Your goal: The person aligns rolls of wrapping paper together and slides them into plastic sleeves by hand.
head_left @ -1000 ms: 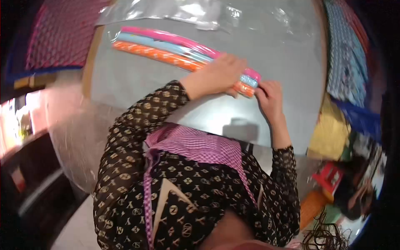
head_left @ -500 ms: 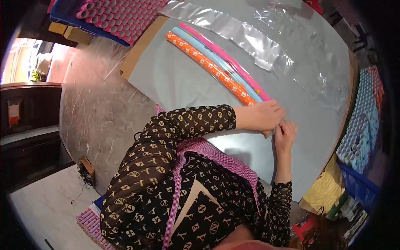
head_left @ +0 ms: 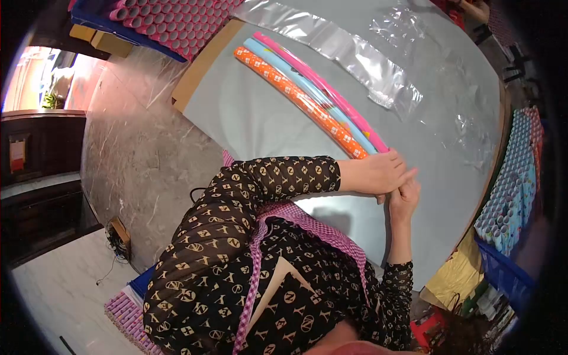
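Three long rolls lie side by side in clear film on the grey table (head_left: 438, 213): an orange patterned roll (head_left: 296, 93), a light blue roll (head_left: 307, 86) and a pink roll (head_left: 331, 92). My left hand (head_left: 378, 173) is closed over their near right end and hides it. Right beside it, touching its fingers, my right hand (head_left: 405, 198) is closed in a pinch at that end; what it pinches is hidden.
Clear plastic sleeves (head_left: 355, 56) lie beyond the rolls. A blue crate (head_left: 127, 36) of pink tubes (head_left: 171, 23) stands at the upper left. Blue tubes (head_left: 510, 189) fill another crate (head_left: 506, 272) at the right. Another person's hand (head_left: 475, 10) shows at the top right.
My view has swung round, so the rolls slant more steeply. My hands have closed together over the rolls' right end, which showed earlier. Another person's hand has appeared.
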`<state>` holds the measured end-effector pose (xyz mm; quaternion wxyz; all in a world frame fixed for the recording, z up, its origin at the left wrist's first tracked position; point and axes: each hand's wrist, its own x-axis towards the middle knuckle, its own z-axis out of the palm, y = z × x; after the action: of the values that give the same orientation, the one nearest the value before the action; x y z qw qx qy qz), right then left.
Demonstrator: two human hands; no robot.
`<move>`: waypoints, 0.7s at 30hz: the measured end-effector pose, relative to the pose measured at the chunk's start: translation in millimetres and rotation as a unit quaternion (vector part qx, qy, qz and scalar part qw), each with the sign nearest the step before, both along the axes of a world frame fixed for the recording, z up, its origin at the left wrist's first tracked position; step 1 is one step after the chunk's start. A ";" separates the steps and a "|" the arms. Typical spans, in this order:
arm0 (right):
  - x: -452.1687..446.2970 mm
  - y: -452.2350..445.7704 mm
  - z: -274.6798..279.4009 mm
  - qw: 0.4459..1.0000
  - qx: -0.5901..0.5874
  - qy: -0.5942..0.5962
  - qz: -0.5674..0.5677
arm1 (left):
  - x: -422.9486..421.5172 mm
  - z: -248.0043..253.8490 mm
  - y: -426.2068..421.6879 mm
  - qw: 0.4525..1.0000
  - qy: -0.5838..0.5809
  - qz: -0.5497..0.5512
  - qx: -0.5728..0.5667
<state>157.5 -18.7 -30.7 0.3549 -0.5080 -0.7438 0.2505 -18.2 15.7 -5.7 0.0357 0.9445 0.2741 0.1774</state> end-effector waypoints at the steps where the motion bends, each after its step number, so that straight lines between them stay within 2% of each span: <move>1: -1.2 1.3 -0.2 0.999 -0.019 0.036 0.012 | -0.2 1.2 -0.7 1.000 -0.008 0.001 -0.001; 2: -3.1 2.8 -1.6 0.999 -0.024 0.034 0.007 | -1.8 0.3 -0.6 1.000 -0.011 -0.004 -0.005; 4: -5.0 1.7 5.2 0.991 0.107 -0.082 -0.001 | -0.7 4.0 1.7 0.999 -0.023 -0.001 -0.049; 5: -0.4 2.7 3.7 0.995 0.067 -0.065 0.019 | 6.0 7.0 9.1 0.990 0.034 -0.013 -0.133; 6: 4.0 3.9 0.8 0.998 0.027 -0.045 0.034 | -1.0 -9.0 9.5 0.992 -0.087 -0.029 -0.089; 8: 11.7 1.3 11.5 0.997 -0.044 -0.028 0.051 | 3.2 -14.6 12.8 0.992 -0.047 -0.034 -0.111; 9: 11.5 -10.5 24.4 0.998 -0.052 -0.042 0.019 | 1.8 -5.4 8.0 0.996 -0.022 -0.025 -0.079; 10: 6.3 -14.3 37.4 0.975 -0.189 0.102 -0.064 | -1.4 2.4 8.7 0.999 0.004 -0.008 -0.042; 11: 7.5 -15.6 47.3 0.907 -0.308 0.249 -0.140 | -1.4 2.4 9.4 0.999 -0.003 -0.027 -0.040; 12: 19.0 -20.4 52.8 0.907 -0.302 0.250 -0.155 | 2.0 2.0 4.7 1.000 0.001 -0.023 -0.018; 14: 29.2 -21.3 56.9 0.802 -0.464 0.350 -0.140 | 3.3 2.3 3.0 1.000 0.008 -0.025 0.004; 15: 26.2 -24.7 56.8 0.801 -0.460 0.354 -0.145 | 3.3 5.5 1.2 0.998 0.036 -0.018 -0.039; 16: 17.8 -24.8 55.3 0.825 -0.448 0.317 -0.135 | 2.5 7.3 1.8 0.995 0.064 -0.010 -0.082; 17: 13.5 -24.3 52.8 0.848 -0.434 0.279 -0.123 | 1.6 7.8 3.2 0.995 0.065 -0.014 -0.080; 19: 18.9 -22.8 42.4 0.851 -0.437 0.263 -0.123 | -0.5 7.7 3.8 0.994 0.058 -0.013 -0.087; 21: 27.7 -23.6 43.2 0.814 -0.406 0.373 -0.183 | -1.8 9.8 4.7 0.994 0.062 -0.013 -0.089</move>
<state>185.2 -42.3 12.5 0.4063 -0.6001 -0.2786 0.6302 -20.1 20.3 4.1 0.1050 0.9502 0.2784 0.0924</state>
